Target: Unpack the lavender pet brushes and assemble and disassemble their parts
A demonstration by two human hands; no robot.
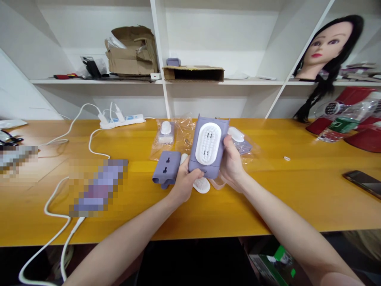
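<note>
Both my hands hold up a lavender plastic case (194, 153) above the table. A white oval bristled brush pad (208, 143) faces up in its front. My left hand (186, 184) grips the case's lower edge, and my right hand (232, 161) supports its right side. Just below my left hand, a loose white oval bristled piece (201, 185) lies on the wood. To its left rests a lavender slotted housing (166, 169). Behind the case are a similar item in a clear plastic bag (165, 133) and another bagged lavender-and-white item (241, 145), partly hidden by my right hand.
The yellow wooden table (297, 206) has a white power strip (122, 121) with white cables at the back left, pixelated patches at left, and a phone (364, 183) at right. A plastic bottle (342, 115) lies on red items. White shelves behind hold cardboard and a mannequin head (327, 47).
</note>
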